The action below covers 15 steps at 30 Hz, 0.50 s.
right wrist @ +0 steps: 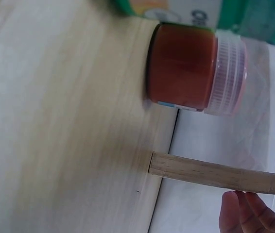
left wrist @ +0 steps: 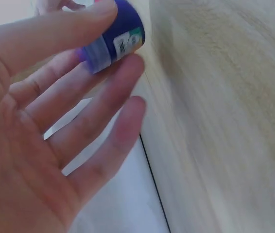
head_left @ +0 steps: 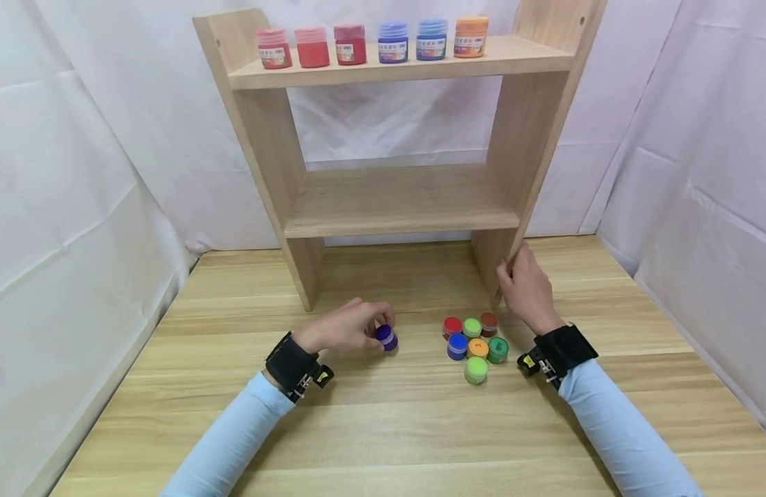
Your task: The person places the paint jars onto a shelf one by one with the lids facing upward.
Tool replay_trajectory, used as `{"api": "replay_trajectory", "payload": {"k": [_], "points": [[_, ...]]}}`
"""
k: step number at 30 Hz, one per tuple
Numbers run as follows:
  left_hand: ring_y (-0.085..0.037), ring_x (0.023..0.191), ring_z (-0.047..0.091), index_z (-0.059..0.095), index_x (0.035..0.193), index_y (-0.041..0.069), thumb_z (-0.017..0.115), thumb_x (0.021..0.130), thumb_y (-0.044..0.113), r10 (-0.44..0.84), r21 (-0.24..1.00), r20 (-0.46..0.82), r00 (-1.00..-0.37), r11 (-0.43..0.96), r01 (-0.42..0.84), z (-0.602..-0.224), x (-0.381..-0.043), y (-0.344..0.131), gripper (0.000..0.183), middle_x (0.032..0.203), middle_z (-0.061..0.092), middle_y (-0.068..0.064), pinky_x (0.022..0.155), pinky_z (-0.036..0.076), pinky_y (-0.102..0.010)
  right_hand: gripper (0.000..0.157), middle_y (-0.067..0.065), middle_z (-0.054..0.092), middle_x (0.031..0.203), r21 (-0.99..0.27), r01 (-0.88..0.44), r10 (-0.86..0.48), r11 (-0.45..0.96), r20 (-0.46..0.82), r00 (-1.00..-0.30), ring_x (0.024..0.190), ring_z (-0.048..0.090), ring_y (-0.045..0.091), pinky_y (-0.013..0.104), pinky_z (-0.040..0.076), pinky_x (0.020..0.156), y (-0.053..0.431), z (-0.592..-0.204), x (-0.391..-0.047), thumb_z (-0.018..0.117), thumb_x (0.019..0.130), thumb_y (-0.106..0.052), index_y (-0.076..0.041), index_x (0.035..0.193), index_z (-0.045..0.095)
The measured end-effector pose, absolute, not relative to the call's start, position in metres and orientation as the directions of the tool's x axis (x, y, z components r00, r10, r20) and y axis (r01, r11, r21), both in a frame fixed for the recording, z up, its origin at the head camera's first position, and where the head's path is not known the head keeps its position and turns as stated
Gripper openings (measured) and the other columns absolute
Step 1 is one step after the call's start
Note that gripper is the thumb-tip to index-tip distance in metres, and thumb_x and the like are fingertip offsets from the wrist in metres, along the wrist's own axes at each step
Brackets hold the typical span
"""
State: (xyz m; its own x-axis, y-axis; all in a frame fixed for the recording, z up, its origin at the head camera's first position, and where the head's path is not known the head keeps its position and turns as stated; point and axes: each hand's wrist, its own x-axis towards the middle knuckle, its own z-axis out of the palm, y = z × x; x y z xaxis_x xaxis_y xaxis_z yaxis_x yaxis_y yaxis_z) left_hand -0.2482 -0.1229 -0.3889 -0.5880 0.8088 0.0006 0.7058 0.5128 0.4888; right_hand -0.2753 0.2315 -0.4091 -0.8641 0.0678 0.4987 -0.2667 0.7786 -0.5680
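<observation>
My left hand (head_left: 352, 326) pinches a small dark-blue paint jar (head_left: 386, 337) between thumb and fingers, close over the table left of the other jars. In the left wrist view, the same jar (left wrist: 123, 36) shows its printed label, and the lower fingers are spread beside it. My right hand (head_left: 527, 286) holds the lower right side panel (head_left: 496, 266) of a wooden shelf, with fingertips (right wrist: 244, 208) against the panel's edge in the right wrist view. Next to this hand, several jars with red, green, blue, orange and brown lids cluster, among them a brown jar (right wrist: 183, 68).
The shelf's top board (head_left: 395, 71) carries a row of several red, blue and orange jars. Below it is a middle board (head_left: 401, 207). White cloth (head_left: 79, 172) hangs behind and at both sides of the wooden table (head_left: 370, 435). A green jar (head_left: 497, 350) stands near the right wrist.
</observation>
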Motion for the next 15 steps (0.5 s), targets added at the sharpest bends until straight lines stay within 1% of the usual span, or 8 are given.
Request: {"api": "replay_trajectory", "payload": {"k": [3, 5, 9, 12, 15], "points": [[-0.003, 0.072, 0.061, 0.059, 0.11, 0.012, 0.075, 0.079, 0.015, 0.801, 0.501, 0.037, -0.598, 0.502, 0.705, -0.3911, -0.2501, -0.1236, 0.035, 0.101, 0.064, 0.004, 0.064, 0.049, -0.019, 0.051, 0.026, 0.046, 0.125, -0.565, -0.265, 0.066, 0.781, 0.498, -0.865, 0.103, 0.056, 0.042, 0.052, 0.05, 0.065, 0.2309, -0.409, -0.275, 0.039, 0.099, -0.026, 0.005, 0.139, 0.03], [-0.002, 0.07, 0.06, 0.062, 0.111, 0.011, 0.075, 0.08, 0.018, 0.8, 0.501, 0.062, -0.597, 0.492, 0.712, -0.3913, -0.2507, -0.1238, 0.034, 0.099, 0.064, 0.007, 0.061, 0.048, -0.019, 0.051, 0.026, 0.046, 0.125, -0.565, -0.263, 0.067, 0.782, 0.496, -0.866, 0.103, 0.056, 0.042, 0.052, 0.05, 0.066, 0.2307, -0.4088, -0.2748, 0.039, 0.099, -0.025, 0.005, 0.138, 0.031], [-0.001, 0.065, 0.057, 0.065, 0.114, 0.011, 0.073, 0.082, 0.023, 0.805, 0.458, 0.115, -0.582, 0.477, 0.75, -0.3902, -0.2511, -0.1231, 0.035, 0.099, 0.064, 0.011, 0.056, 0.046, -0.02, 0.051, 0.026, 0.046, 0.126, -0.565, -0.261, 0.069, 0.783, 0.496, -0.866, 0.104, 0.055, 0.042, 0.052, 0.05, 0.066, 0.2306, -0.4086, -0.2741, 0.039, 0.099, -0.025, 0.005, 0.139, 0.03], [-0.002, 0.061, 0.053, 0.066, 0.117, 0.011, 0.072, 0.083, 0.023, 0.807, 0.426, 0.154, -0.57, 0.466, 0.775, -0.3897, -0.2516, -0.1227, 0.036, 0.099, 0.063, 0.012, 0.052, 0.043, -0.021, 0.052, 0.026, 0.045, 0.127, -0.568, -0.266, 0.068, 0.779, 0.498, -0.865, 0.105, 0.055, 0.043, 0.051, 0.05, 0.066, 0.2303, -0.4087, -0.274, 0.039, 0.099, -0.024, 0.004, 0.141, 0.029], [-0.002, 0.058, 0.052, 0.066, 0.119, 0.011, 0.071, 0.083, 0.022, 0.802, 0.419, 0.192, -0.566, 0.454, 0.786, -0.3902, -0.2523, -0.1215, 0.038, 0.101, 0.063, 0.011, 0.051, 0.042, -0.021, 0.052, 0.027, 0.045, 0.127, -0.568, -0.271, 0.065, 0.777, 0.501, -0.863, 0.105, 0.055, 0.043, 0.051, 0.05, 0.066, 0.2304, -0.4087, -0.2745, 0.039, 0.099, -0.024, 0.005, 0.141, 0.028]]}}
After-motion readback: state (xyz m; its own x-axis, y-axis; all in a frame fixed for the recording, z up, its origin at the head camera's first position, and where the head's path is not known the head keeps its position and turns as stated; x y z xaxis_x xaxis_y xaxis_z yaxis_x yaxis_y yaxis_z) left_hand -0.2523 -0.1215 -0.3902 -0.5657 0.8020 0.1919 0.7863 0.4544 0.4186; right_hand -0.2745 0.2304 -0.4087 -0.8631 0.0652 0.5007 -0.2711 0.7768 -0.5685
